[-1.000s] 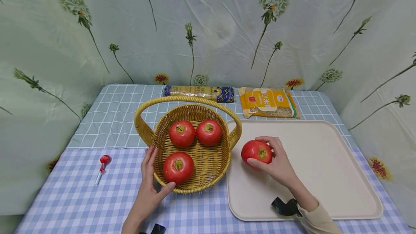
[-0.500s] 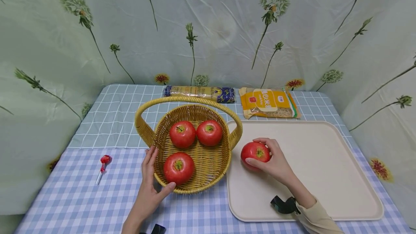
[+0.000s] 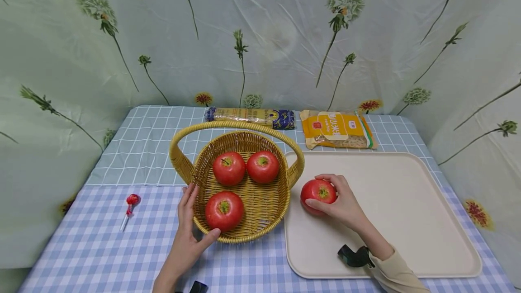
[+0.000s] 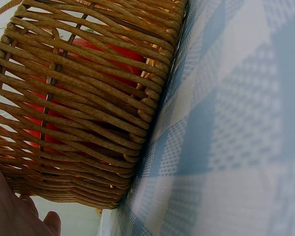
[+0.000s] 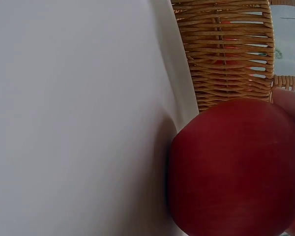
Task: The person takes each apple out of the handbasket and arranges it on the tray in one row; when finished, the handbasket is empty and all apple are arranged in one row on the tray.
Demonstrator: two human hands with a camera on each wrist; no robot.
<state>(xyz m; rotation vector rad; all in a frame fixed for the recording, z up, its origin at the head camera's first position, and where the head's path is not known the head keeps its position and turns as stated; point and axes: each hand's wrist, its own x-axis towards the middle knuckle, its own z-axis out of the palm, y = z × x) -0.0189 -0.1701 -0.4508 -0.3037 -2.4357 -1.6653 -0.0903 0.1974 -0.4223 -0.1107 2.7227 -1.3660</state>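
Right hand grips an apple beside the basket

The apple sits between that hand's thumb and fingers, on the side toward the basket, at the left end of the tray; whether it touches the tray is unclear. The left hand is spread wide against the basket's left rim. Inside lie three other apples.

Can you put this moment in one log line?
left hand: touching round yellow wicker basket; right hand: gripping round red apple; basket: three red apples inside
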